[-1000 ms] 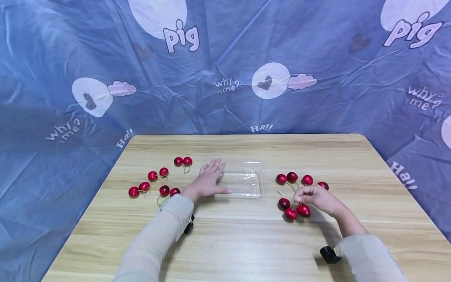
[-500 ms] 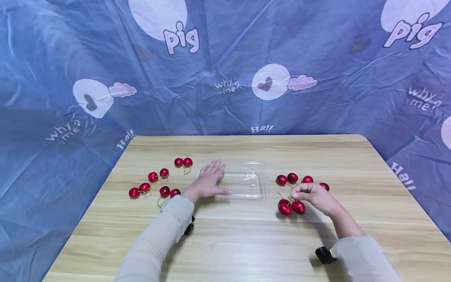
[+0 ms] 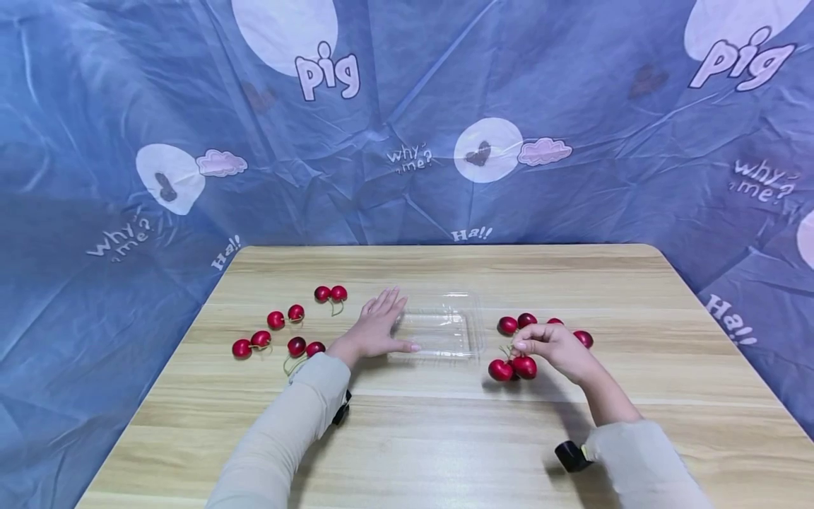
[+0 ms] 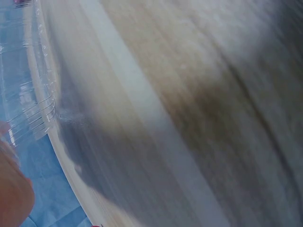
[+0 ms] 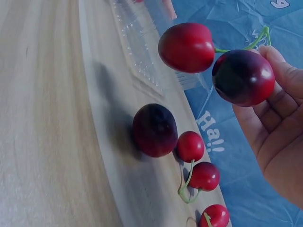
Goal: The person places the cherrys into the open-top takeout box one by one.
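Note:
My right hand [image 3: 559, 350] pinches the green stem of a pair of red cherries [image 3: 500, 370]. In the right wrist view the pair hangs from the fingertips, one cherry [image 5: 187, 47] bright red and the other [image 5: 244, 78] darker. Below them a dark single cherry [image 5: 155, 130] lies on the table, mostly hidden behind the pair in the head view. My left hand [image 3: 375, 329] lies with fingers spread at the left side of a clear plastic container [image 3: 475, 332]. The left wrist view catches the ribbed container wall [image 4: 40, 113] and a blurred part of that hand.
Left of the container several cherry pairs lie on the wooden table [image 3: 407, 438], including a far pair [image 3: 331, 293] and a near pair [image 3: 297, 346] by the left sleeve. Behind the right hand lie more cherries [image 3: 507, 326]. A blue printed cloth [image 3: 407, 191] hangs behind the table.
The right hand has lifted the cherry pair and carried it leftward toward the container, passing over the dark single cherry. The left hand has stayed in place.

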The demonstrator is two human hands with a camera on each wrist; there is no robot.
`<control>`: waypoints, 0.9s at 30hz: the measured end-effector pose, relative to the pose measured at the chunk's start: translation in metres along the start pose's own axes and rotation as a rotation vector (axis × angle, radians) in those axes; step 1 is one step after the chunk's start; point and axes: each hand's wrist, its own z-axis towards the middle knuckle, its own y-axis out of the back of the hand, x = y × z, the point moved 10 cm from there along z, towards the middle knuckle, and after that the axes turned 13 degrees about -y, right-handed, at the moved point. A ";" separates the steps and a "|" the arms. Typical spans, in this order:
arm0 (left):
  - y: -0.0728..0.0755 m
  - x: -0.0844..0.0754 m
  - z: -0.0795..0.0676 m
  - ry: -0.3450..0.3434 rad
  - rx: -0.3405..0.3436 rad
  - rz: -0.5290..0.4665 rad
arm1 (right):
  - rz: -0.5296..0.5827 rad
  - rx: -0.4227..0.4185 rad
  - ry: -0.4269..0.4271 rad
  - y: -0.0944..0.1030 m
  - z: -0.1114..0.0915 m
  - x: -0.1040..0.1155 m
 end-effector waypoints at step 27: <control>-0.003 0.003 0.000 0.009 0.016 -0.002 | 0.150 -0.120 0.014 -0.005 0.023 0.010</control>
